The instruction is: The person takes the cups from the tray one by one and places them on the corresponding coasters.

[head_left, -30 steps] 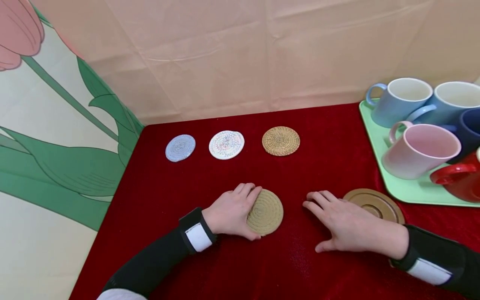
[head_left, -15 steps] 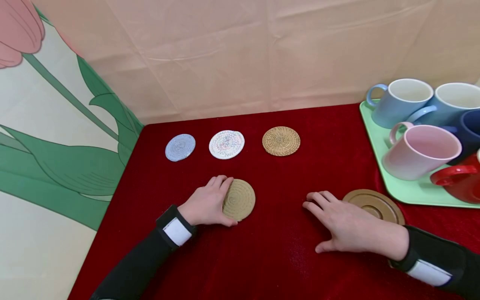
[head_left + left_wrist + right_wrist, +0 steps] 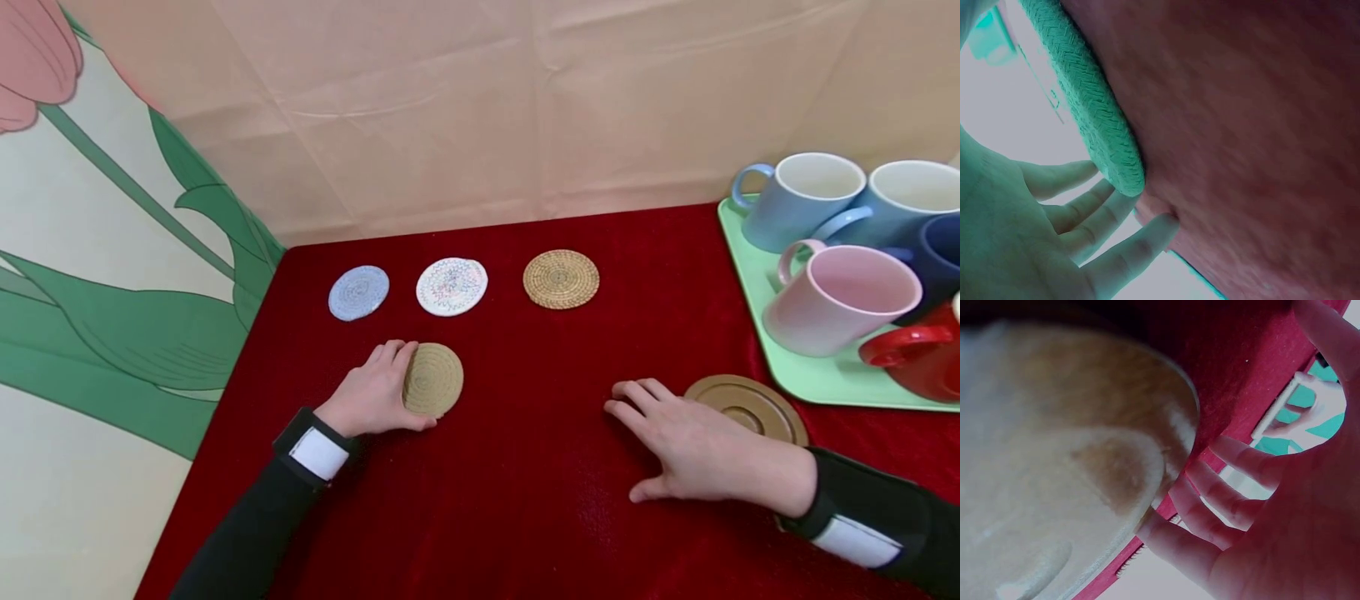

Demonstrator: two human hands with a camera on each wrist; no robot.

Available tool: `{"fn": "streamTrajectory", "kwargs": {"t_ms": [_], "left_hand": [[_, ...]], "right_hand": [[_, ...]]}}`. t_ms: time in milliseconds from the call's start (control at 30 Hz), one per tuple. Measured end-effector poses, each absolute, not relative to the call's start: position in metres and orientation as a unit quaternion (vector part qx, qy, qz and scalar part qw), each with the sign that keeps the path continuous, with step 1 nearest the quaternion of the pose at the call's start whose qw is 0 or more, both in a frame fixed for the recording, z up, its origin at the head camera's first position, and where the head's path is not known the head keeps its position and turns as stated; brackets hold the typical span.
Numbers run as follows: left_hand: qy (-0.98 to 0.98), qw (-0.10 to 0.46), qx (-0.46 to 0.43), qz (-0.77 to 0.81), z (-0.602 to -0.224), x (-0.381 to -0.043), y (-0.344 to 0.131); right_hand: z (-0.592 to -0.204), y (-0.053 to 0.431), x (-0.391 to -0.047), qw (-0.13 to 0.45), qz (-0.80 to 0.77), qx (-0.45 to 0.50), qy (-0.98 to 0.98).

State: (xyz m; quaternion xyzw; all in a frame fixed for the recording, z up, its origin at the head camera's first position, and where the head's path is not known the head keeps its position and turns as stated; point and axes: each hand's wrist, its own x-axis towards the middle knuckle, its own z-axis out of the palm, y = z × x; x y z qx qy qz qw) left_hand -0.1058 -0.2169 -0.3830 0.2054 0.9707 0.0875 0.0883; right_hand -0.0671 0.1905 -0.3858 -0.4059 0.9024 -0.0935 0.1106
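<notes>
A round tan woven coaster (image 3: 434, 380) lies on the red cloth at middle left. My left hand (image 3: 377, 393) holds it at its left side, fingers at the far edge and thumb at the near edge. In the left wrist view the coaster's braided rim (image 3: 1094, 103) meets several fingertips. My right hand (image 3: 686, 437) rests palm down on the cloth, fingers loosely spread, holding nothing. Behind its wrist lies a brown round coaster with raised rings (image 3: 750, 408), partly hidden by the hand and forearm; the right wrist view shows its smooth surface (image 3: 1054, 487) close up.
Along the back lie a blue coaster (image 3: 359, 292), a white patterned coaster (image 3: 452, 287) and a brown woven coaster (image 3: 561, 279). At right, a green tray (image 3: 806, 379) bears several mugs, with a pink mug (image 3: 832, 304) near its left side. A beige cloth wall (image 3: 450, 125) stands behind.
My left hand has moved left and slightly away from me, carrying the tan woven coaster along the cloth. The right hand has stayed in place.
</notes>
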Motion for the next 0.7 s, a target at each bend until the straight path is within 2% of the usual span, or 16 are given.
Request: {"fn": "streamTrajectory", "kwargs": {"t_ms": [700], "left_hand": [[0.983, 0.088, 0.123, 0.104, -0.384, -0.115, -0.268]], "right_hand": [[-0.383, 0.190, -0.067, 0.122, -0.099, -0.400, 0.903]]}}
